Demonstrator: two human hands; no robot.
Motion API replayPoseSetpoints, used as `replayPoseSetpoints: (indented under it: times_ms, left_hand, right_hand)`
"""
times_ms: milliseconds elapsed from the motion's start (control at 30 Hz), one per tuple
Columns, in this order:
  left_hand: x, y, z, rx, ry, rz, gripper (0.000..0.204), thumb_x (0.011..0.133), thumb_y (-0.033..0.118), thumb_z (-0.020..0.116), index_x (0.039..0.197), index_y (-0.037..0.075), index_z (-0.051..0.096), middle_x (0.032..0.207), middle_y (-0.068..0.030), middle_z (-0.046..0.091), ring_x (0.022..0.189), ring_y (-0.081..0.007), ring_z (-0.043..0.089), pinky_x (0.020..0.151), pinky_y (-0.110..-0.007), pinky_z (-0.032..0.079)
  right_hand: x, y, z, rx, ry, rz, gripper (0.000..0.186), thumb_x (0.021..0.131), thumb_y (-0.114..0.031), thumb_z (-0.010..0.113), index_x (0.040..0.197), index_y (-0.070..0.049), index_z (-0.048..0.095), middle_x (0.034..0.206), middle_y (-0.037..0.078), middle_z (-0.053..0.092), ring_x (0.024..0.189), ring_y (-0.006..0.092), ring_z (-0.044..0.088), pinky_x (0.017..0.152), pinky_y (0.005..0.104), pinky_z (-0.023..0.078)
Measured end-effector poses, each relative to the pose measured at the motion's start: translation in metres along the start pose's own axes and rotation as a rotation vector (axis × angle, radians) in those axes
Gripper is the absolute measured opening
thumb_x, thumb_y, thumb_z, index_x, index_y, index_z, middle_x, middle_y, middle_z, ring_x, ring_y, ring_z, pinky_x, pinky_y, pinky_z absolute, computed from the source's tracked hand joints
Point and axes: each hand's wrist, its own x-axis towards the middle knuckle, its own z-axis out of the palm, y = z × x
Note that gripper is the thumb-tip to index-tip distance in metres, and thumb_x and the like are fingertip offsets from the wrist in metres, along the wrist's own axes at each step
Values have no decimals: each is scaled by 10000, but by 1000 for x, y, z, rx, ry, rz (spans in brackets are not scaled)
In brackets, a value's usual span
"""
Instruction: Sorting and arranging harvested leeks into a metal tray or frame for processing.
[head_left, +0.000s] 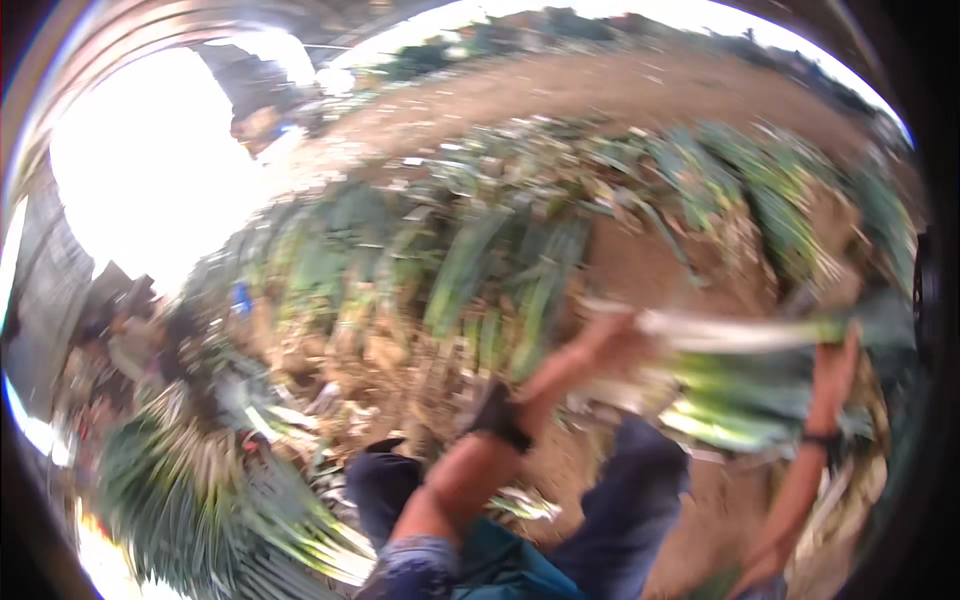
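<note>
A long leek (735, 330), white at one end and green at the other, lies sideways in both hands, smeared by motion. My left hand (615, 340) is closed on its white end. Farther right, my right hand (838, 350) grips it where the stalk turns green. Beneath the held stalk, more leeks (730, 405) show pale green and dark green; whether any of these are also held I cannot make out.
Piled leeks (500, 260) stretch across bare soil (640, 260) ahead. A fanned heap (180, 490) lies at lower left. My dark-clad legs (620, 490) are below my arms. Blurred objects (135, 345) and a grey sheet (35, 290) sit far left.
</note>
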Motion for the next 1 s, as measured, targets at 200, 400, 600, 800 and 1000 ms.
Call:
replayPoseSetpoints:
  times_ms: [200, 400, 600, 800, 1000]
  left_hand:
    - [34, -41, 2, 92, -75, 40, 353, 973, 282, 683, 1152, -12, 606, 774, -32, 617, 614, -120, 607, 506, -290, 492]
    - [30, -47, -5, 145, -33, 5, 310, 976, 267, 643, 1091, -20, 622, 743, -29, 608, 603, -118, 592, 503, -293, 483]
    - [19, -33, 3, 165, -90, 12, 336, 981, 281, 632, 1131, -20, 640, 744, -27, 611, 599, -121, 589, 506, -298, 488]
    - [4, -37, 6, 202, -161, 45, 391, 977, 293, 622, 1244, 6, 629, 765, -29, 623, 597, -120, 589, 507, -297, 488]
    - [-12, -59, 0, 16, -29, -23, 326, 1000, 255, 625, 1191, -9, 642, 875, -76, 679, 741, -164, 648, 615, -339, 533]
  right_hand:
    - [-14, 52, -148, -339, 415, 373, 507, 944, -369, 720, 1348, -87, 603, 1226, 131, 669, 1066, 257, 683, 884, 378, 566]
    - [-92, 52, -40, -1429, -193, 62, 468, 858, -74, 759, 1297, -9, 611, 1262, 174, 644, 1136, 298, 641, 991, 373, 509]
    - [-105, 68, 68, -1950, -696, -294, 864, 575, 30, 840, 1385, -16, 542, 1384, 212, 557, 1324, 382, 501, 1155, 416, 380]
    - [-66, 86, 29, -1977, -841, -207, 386, 517, -63, 900, 850, -20, 711, 841, 197, 683, 844, 427, 640, 787, 511, 476]
    - [-42, 66, 41, -2238, -1176, -404, 354, 556, -88, 883, 877, -122, 739, 945, 119, 708, 991, 367, 638, 907, 486, 474]
